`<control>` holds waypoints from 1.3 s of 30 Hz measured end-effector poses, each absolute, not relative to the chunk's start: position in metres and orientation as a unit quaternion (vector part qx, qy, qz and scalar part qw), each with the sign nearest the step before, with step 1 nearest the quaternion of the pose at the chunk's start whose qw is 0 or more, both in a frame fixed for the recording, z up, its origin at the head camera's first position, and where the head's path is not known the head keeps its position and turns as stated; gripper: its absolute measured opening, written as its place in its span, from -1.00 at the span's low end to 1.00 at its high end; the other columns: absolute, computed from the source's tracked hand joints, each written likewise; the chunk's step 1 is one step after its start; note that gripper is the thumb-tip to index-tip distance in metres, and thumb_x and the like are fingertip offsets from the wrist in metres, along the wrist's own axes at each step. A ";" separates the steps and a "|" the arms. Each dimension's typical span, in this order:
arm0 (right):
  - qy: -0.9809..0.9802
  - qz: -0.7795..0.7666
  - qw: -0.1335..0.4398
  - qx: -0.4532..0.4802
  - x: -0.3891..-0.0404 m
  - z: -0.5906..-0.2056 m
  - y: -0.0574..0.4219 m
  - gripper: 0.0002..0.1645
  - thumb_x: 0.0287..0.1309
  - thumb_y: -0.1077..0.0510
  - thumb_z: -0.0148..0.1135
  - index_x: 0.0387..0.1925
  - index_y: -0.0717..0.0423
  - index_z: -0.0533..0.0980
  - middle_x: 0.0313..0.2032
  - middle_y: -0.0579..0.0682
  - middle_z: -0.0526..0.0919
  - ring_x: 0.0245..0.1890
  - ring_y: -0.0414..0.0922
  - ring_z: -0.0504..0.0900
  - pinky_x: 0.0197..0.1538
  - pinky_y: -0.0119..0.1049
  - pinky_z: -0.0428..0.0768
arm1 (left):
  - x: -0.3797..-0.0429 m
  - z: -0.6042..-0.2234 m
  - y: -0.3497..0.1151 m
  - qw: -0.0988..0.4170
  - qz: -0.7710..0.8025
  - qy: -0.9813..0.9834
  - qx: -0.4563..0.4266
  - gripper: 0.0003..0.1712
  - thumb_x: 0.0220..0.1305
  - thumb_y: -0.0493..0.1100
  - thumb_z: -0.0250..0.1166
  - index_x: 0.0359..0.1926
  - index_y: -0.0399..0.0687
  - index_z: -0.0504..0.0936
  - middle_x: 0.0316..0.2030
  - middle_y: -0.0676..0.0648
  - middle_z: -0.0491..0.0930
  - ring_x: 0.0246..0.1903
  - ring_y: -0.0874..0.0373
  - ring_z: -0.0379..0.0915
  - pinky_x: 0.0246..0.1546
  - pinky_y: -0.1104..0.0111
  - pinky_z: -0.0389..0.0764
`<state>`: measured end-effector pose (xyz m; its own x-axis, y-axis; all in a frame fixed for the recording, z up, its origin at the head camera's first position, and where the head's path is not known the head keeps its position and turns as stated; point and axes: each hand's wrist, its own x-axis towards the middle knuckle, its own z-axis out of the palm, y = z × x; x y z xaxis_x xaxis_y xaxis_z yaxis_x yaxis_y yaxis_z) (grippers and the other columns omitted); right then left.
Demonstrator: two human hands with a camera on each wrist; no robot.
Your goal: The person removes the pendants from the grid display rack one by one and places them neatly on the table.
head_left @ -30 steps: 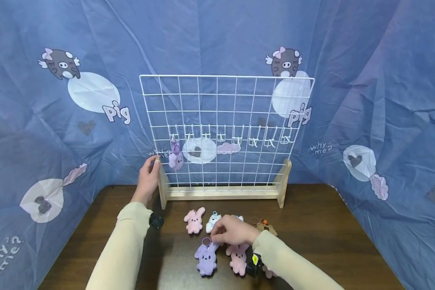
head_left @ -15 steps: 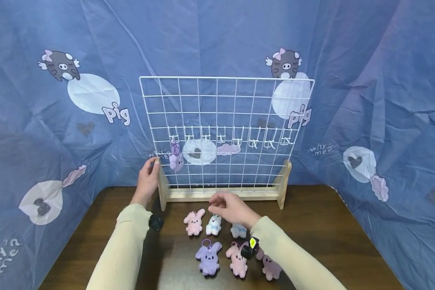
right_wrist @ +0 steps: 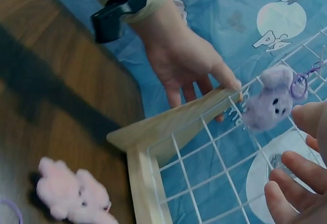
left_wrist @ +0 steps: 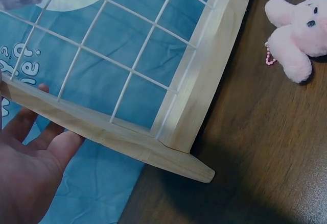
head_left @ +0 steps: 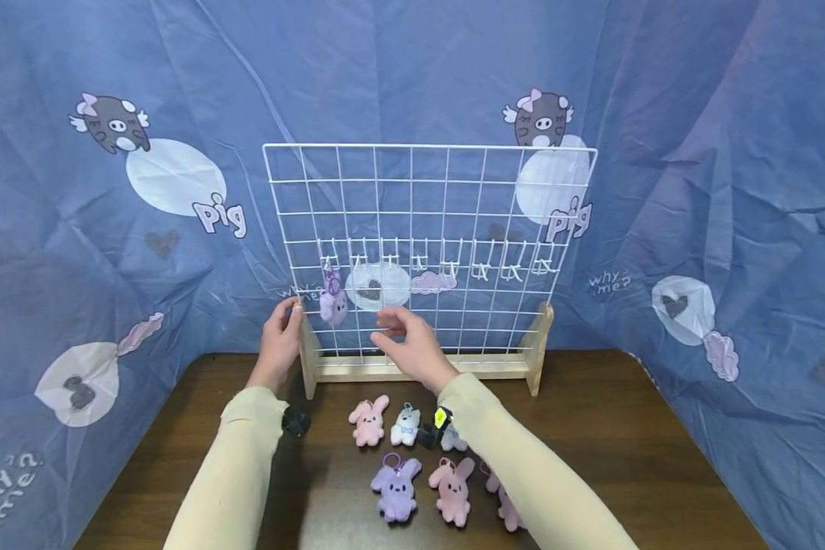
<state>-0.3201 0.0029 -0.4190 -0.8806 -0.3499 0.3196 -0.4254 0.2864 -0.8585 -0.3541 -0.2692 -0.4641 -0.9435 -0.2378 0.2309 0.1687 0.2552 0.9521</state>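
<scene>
A white wire grid rack (head_left: 447,181) stands in a wooden base. My left hand (head_left: 278,345) grips its left wooden side post (left_wrist: 117,140), with fingers reaching behind the wood. A purple plush bunny keychain (head_left: 333,307) hangs from the leftmost of several white hooks (head_left: 481,270). To the right of that bunny, in front of the grid, my right hand (head_left: 412,347) holds nothing; its fingers are spread and loosely bent. In the right wrist view its fingertips are close to the hanging bunny (right_wrist: 268,106); I cannot tell whether they touch.
On the brown table (head_left: 612,428) lie a pink bunny (head_left: 367,424), a white plush with a blue bow (head_left: 406,426), a purple bunny (head_left: 396,491) and another pink bunny (head_left: 451,493). My right forearm partly covers other plushes. Blue printed cloth (head_left: 412,69) hangs behind.
My right hand has risen from above the table plushes, moving up and left to the front of the grid near the hanging bunny. The left hand stays on the post.
</scene>
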 end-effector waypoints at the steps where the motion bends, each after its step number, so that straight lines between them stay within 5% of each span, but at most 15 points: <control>1: -0.795 0.556 0.031 0.240 -0.321 -0.417 -0.001 -0.49 0.40 0.15 0.36 0.31 0.16 0.51 0.18 0.17 0.70 0.15 0.12 0.68 0.25 -0.01 0.60 | -0.354 -0.464 -0.270 0.166 -0.610 -0.775 0.023 -0.46 0.70 0.05 -0.03 0.47 -0.14 0.38 0.31 -0.38 0.51 0.41 -0.18 0.33 0.42 -0.09 0.32; 20: -0.741 0.633 0.027 0.220 -0.336 -0.386 -0.061 -0.34 0.40 0.23 0.34 0.45 0.23 0.37 0.38 0.24 0.52 0.39 0.19 0.50 0.42 0.05 0.45 | -0.352 -0.469 -0.272 0.164 -0.615 -0.771 0.021 -0.46 0.69 0.04 0.02 0.47 -0.14 0.40 0.43 -0.32 0.40 0.43 -0.17 0.29 0.43 -0.08 0.32; 27: -0.756 0.620 0.013 0.209 -0.342 -0.385 -0.070 -0.29 0.42 0.18 0.34 0.51 0.05 0.33 0.44 0.18 0.46 0.37 0.11 0.54 0.29 -0.13 0.59 | -0.352 -0.467 -0.272 0.165 -0.623 -0.764 0.014 -0.47 0.69 0.01 0.01 0.47 -0.16 0.39 0.40 -0.33 0.43 0.42 -0.15 0.30 0.43 -0.06 0.31; 39: -0.775 0.592 -0.006 0.221 -0.340 -0.376 -0.073 -0.19 0.47 0.10 0.32 0.61 -0.12 0.21 0.52 0.21 0.32 0.25 0.09 0.63 0.12 -0.11 0.70 | -0.357 -0.466 -0.270 0.170 -0.616 -0.769 0.011 -0.49 0.70 -0.02 0.01 0.46 -0.19 0.39 0.40 -0.33 0.42 0.33 -0.16 0.38 0.33 -0.01 0.40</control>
<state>-0.3396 -0.0729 -0.3762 -0.9021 -0.3501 0.2522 -0.3355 0.2016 -0.9202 -0.3567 -0.2705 -0.4660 -0.9419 -0.2272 0.2474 0.1920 0.2404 0.9515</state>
